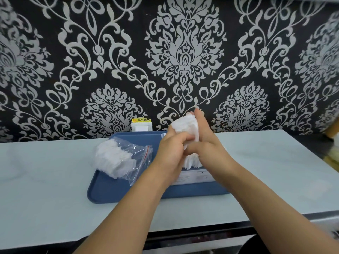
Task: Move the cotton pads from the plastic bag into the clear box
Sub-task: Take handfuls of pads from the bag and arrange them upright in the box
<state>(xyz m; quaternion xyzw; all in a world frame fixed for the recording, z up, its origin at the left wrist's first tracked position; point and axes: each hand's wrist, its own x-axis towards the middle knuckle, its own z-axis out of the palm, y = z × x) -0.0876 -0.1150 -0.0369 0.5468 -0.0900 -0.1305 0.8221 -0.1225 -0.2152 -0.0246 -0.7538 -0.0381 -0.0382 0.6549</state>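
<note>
Your left hand [172, 147] and right hand [207, 143] grip a stack of cotton pads [187, 125] over the clear box [194, 176], already part-filled, while more remain in the plastic bag [122, 159].

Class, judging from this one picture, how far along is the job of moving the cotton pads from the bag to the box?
Partway. Done: some pads already stand in the clear box. In hand: the left hand and right hand together grip a stack of pads above it. Left: many pads remain in the plastic bag on the blue tray.
</note>
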